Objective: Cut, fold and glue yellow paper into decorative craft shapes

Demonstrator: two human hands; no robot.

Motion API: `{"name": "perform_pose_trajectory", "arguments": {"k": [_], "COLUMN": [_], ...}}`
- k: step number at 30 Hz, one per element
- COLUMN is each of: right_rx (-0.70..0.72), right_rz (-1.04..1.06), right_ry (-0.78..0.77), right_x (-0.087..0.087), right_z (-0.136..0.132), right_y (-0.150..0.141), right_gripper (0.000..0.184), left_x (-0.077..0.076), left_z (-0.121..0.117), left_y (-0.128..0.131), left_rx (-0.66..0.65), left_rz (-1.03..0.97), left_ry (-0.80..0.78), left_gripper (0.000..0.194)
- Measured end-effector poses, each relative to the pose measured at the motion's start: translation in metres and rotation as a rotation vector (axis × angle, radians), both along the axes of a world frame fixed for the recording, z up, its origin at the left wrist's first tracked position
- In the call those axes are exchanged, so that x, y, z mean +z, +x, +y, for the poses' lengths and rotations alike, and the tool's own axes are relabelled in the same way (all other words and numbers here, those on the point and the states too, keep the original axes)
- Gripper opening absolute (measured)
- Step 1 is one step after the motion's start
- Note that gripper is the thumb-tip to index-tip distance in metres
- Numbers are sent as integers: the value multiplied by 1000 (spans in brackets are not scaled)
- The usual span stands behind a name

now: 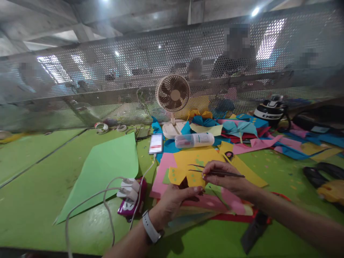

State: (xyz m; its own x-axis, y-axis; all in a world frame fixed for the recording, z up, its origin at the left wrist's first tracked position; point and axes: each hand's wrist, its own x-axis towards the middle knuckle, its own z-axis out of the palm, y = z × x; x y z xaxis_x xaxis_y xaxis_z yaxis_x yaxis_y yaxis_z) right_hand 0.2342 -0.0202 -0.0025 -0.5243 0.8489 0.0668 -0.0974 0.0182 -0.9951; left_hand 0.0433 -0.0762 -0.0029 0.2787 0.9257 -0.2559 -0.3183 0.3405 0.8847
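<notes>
1. Grip of the right hand (225,178) is closed on slim, dark tweezers (229,174), whose two tips stand apart over yellow paper.
2. The left hand (170,200) lies low with its thumb extended; it appears to pinch the near edge of a yellow cut-out (175,175), though the fingers beneath are partly hidden.
3. That cut-out sits just above the left thumb, over the layered sheets, lobed in outline and dotted with small green marks. It should be very light, fairly stiff yet easy to crease or tear; a flat pinch at a plain edge, off the dots, looks safest.
4. Around it lie matte sheets: a yellow sheet (185,156) and a pink sheet (158,184), overlapping with crisp corners.
5. Beyond, a smooth cylindrical bottle (205,139) lies on its side, near a ribbed round fan (175,95).
6. To the left, a broad green sheet (110,168) spreads on the glossy green counter (32,204), beside a purple power strip (125,208).
7. Behind stands a perforated screen (120,71).
</notes>
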Motion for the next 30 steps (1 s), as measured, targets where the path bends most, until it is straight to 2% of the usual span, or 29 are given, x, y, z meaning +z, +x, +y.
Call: {"name": "perform_pose_trajectory", "arguments": {"k": [5,8,16,18,23,26,30], "right_rx": [17,13,-346,-330,-102,-79,-185], "right_rz": [17,5,41,-46,-364,-333,-242], "right_ry": [-58,-43,215,227,145,68,56], "right_x": [0,2,29,32,24,20,19], "right_z": [0,6,47,56,74,78,74], "right_y": [-3,-1,37,49,71,76,69], "right_gripper": [18,18,21,23,28,29,32], "left_x": [-1,-3,-7,-7,-3,-1,1], "left_z": [2,5,23,27,27,25,25], "left_y": [0,0,-14,-17,-18,-16,-13], "left_rx": [20,66,348,386,406,419,458], "left_rz": [43,78,82,87,64,35,-52], "left_ry": [3,11,-47,-48,-17,-28,-86], "left_gripper": [24,24,24,23,20,23,24]}}
